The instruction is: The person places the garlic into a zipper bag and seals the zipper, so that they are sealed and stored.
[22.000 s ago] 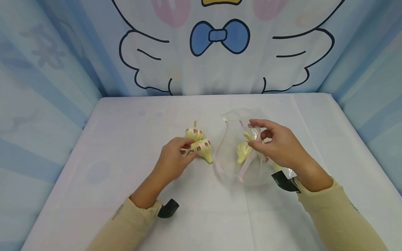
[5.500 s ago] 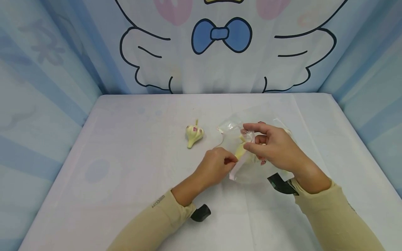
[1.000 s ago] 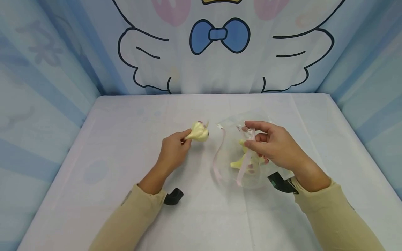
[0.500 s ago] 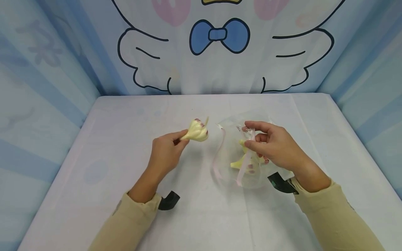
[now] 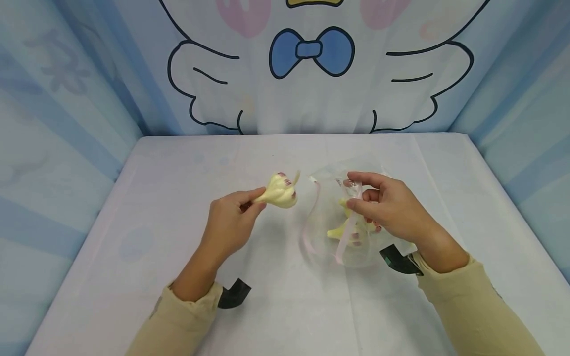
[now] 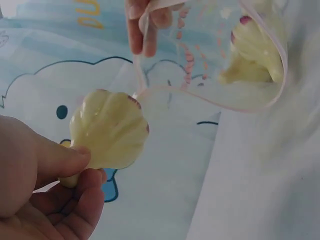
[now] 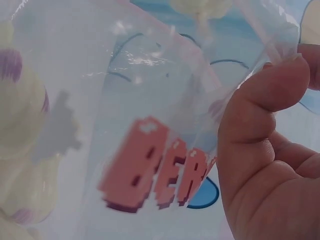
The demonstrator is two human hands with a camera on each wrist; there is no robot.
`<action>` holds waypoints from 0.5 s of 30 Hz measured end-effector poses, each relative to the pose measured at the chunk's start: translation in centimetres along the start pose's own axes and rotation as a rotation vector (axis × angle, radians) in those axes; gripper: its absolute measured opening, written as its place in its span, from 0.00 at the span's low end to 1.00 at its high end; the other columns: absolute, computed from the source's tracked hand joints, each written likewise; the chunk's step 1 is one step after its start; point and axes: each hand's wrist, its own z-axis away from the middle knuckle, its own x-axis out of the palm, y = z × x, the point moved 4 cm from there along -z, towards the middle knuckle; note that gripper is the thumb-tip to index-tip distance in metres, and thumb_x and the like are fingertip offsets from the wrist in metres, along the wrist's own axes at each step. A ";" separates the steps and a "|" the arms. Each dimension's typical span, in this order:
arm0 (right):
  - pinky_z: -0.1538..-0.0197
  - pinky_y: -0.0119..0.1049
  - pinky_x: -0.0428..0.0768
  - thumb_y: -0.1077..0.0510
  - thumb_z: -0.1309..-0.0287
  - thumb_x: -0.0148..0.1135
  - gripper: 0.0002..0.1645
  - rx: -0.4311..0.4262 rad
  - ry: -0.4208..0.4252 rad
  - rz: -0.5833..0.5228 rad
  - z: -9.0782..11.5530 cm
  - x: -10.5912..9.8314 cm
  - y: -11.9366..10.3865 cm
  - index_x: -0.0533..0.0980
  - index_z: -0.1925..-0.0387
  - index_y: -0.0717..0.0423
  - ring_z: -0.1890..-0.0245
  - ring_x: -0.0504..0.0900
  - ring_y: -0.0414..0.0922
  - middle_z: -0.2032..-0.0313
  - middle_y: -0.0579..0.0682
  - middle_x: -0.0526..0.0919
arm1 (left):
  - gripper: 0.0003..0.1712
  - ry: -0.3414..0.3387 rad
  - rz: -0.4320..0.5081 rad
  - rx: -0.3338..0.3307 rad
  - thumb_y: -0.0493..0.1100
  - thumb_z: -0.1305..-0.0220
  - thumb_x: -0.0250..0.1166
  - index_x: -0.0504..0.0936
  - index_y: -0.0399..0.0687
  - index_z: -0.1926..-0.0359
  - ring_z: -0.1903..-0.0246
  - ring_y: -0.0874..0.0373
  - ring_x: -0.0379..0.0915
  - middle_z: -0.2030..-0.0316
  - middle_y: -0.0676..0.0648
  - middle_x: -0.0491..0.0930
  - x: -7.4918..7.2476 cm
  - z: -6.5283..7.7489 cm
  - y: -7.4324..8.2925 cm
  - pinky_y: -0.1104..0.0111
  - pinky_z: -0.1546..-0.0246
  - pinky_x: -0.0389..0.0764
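Observation:
In the head view, my left hand (image 5: 229, 222) pinches a garlic bulb (image 5: 281, 190) by its narrow end, above the table and left of the bag. The left wrist view shows thumb and fingers on that end, the rounded, purple-marked body pointing away. My right hand (image 5: 392, 207) pinches the edge of a clear plastic bag (image 5: 307, 237) between thumb and fingers and keeps its pink-edged mouth apart, facing the left hand. Inside lie several garlic bulbs (image 6: 257, 45), partly hidden by the right hand. Red lettering (image 7: 135, 170) on the bag shows in the right wrist view.
A white cloth covers the table (image 5: 156, 198). Behind it hangs a printed curtain (image 5: 311, 99) with a blue bow, and blue curtains (image 5: 58, 148) close off both sides. A black strap piece (image 5: 234, 293) sticks out at each cuff.
Bulbs formerly on the table left of the bag are gone from there; the last one is now in my left hand. Over the last second that hand drew left. The right hand kept still.

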 end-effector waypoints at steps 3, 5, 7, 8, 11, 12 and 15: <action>0.80 0.36 0.74 0.59 0.36 0.67 0.36 -0.007 0.004 0.003 0.1 0.0 -0.1 0.66 0.30 0.60 0.80 0.70 0.44 0.73 0.57 0.74 | 0.16 -0.027 0.032 0.034 0.36 0.37 0.70 0.87 0.40 0.48 0.74 0.58 0.72 0.67 0.48 0.85 -0.1 0.4 0.8 0.70 0.77 0.74; 0.80 0.36 0.74 0.60 0.36 0.67 0.37 -0.008 0.005 0.005 0.1 0.0 -0.2 0.65 0.29 0.61 0.80 0.70 0.44 0.73 0.56 0.74 | 0.15 -0.052 0.050 0.062 0.35 0.38 0.71 0.87 0.40 0.49 0.73 0.58 0.73 0.66 0.48 0.85 -0.1 0.7 1.5 0.70 0.76 0.75; 0.80 0.36 0.73 0.60 0.36 0.67 0.37 -0.009 0.007 0.004 0.2 0.0 -0.2 0.65 0.29 0.61 0.80 0.70 0.44 0.73 0.56 0.74 | 0.15 -0.079 0.064 0.082 0.35 0.39 0.72 0.88 0.40 0.50 0.72 0.59 0.74 0.65 0.49 0.85 0.0 1.0 2.1 0.69 0.76 0.76; 0.80 0.36 0.73 0.61 0.36 0.66 0.36 -0.012 0.008 0.005 0.2 0.0 -0.2 0.65 0.29 0.61 0.80 0.70 0.44 0.73 0.56 0.74 | 0.14 -0.094 0.068 0.086 0.34 0.39 0.72 0.88 0.40 0.51 0.72 0.59 0.74 0.64 0.49 0.85 0.1 1.1 2.3 0.69 0.76 0.76; 0.80 0.36 0.73 0.62 0.35 0.65 0.35 -0.016 0.006 0.010 0.2 0.0 -0.2 0.65 0.29 0.61 0.80 0.69 0.44 0.73 0.57 0.74 | 0.13 -0.144 0.060 0.085 0.35 0.39 0.72 0.88 0.41 0.52 0.71 0.59 0.75 0.63 0.50 0.86 0.5 1.3 2.8 0.69 0.75 0.78; 0.80 0.35 0.73 0.62 0.35 0.65 0.35 -0.017 0.006 0.013 0.1 0.1 -0.2 0.65 0.29 0.61 0.80 0.69 0.44 0.73 0.57 0.73 | 0.13 -0.158 0.055 0.085 0.35 0.39 0.72 0.89 0.42 0.52 0.71 0.60 0.75 0.63 0.50 0.86 0.8 1.3 2.8 0.69 0.74 0.78; 0.80 0.35 0.73 0.61 0.35 0.66 0.35 -0.013 0.013 0.017 0.1 0.1 -0.3 0.66 0.30 0.61 0.81 0.68 0.43 0.73 0.56 0.72 | 0.13 -0.189 0.047 0.079 0.35 0.40 0.73 0.89 0.43 0.53 0.71 0.60 0.75 0.63 0.50 0.86 1.6 1.4 2.8 0.68 0.73 0.79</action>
